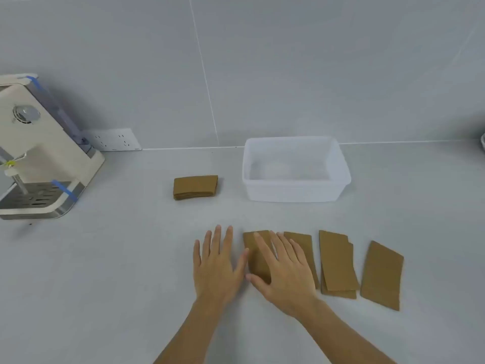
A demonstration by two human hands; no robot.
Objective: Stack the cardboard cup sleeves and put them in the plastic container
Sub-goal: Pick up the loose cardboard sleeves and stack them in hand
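On the pale grey tabletop [105,258], the left hand [216,269] lies flat, fingers spread and empty. The right hand [284,274] presses open-fingered on a flat brown cardboard cup sleeve [256,258], others beside it. A brown sleeve stack [195,187] sits left of the empty translucent plastic container [296,191].

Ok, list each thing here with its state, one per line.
plastic container: open, upright, no sleeves inside.
stacked sleeves: flat, neat pile left of the container.
loose sleeves: flat, spread in a row.
left hand: flat on the counter.
right hand: open, pressing on a sleeve.
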